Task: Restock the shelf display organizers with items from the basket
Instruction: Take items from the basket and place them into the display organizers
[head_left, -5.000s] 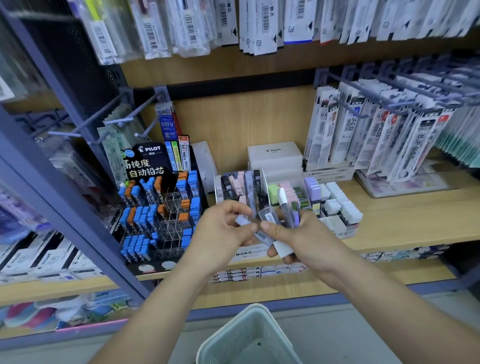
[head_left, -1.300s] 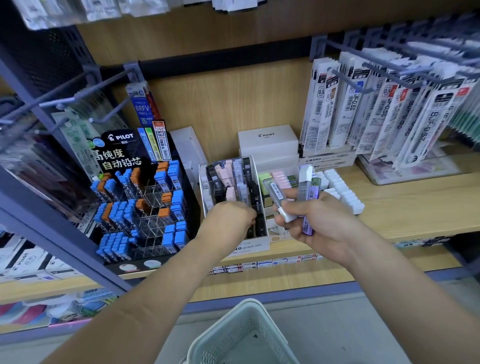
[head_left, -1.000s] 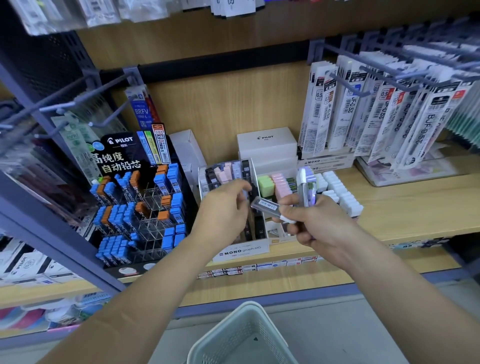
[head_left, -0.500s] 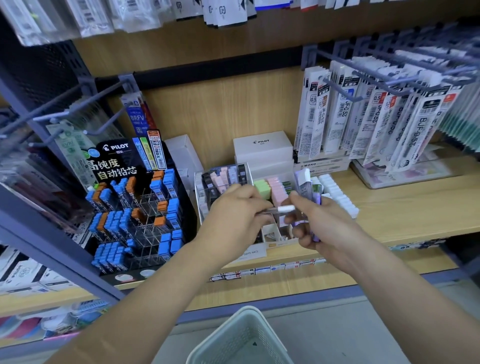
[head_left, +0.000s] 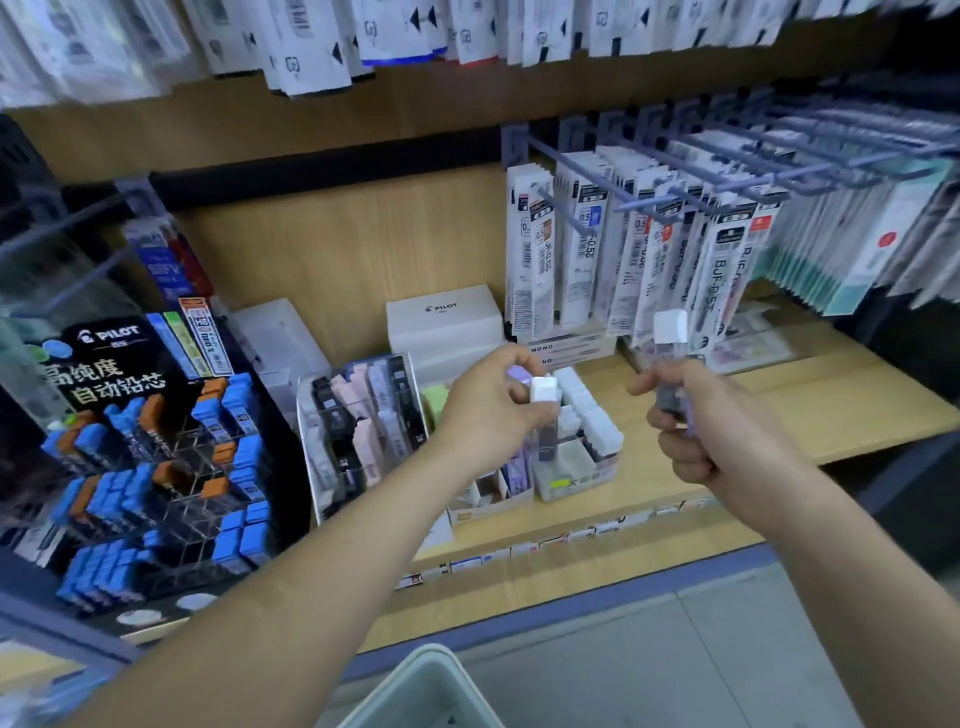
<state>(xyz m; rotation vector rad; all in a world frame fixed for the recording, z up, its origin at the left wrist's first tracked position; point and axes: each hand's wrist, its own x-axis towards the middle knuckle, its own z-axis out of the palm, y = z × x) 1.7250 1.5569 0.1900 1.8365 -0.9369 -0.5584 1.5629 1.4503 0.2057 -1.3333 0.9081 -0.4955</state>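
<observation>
– Organizers (head_left: 576, 473) on the shelf (head_left: 831, 395): how full are they?

– Partly. The white divided one just beside the left hand (head_left: 488, 410) has rows of white-capped cases at the back and bare compartments at the front (the clear organizer (head_left: 358, 421) to its left looks well stocked with black and pink ones).

– And the grips?

– The left grip is pinched on a white-capped lead case (head_left: 544, 395), held upright just above that divided organizer. The right hand (head_left: 711, 431) is apart to the side, its grip curled round a small bunch of cases (head_left: 670, 364), one white cap sticking up and something purple at the bottom.

– So what's left?

– I'd judge this one case is about to be slotted in, and the right hand's bunch comes after. The basket (head_left: 415, 686) sits low at the bottom of view; I cannot tell what remains inside.
</observation>
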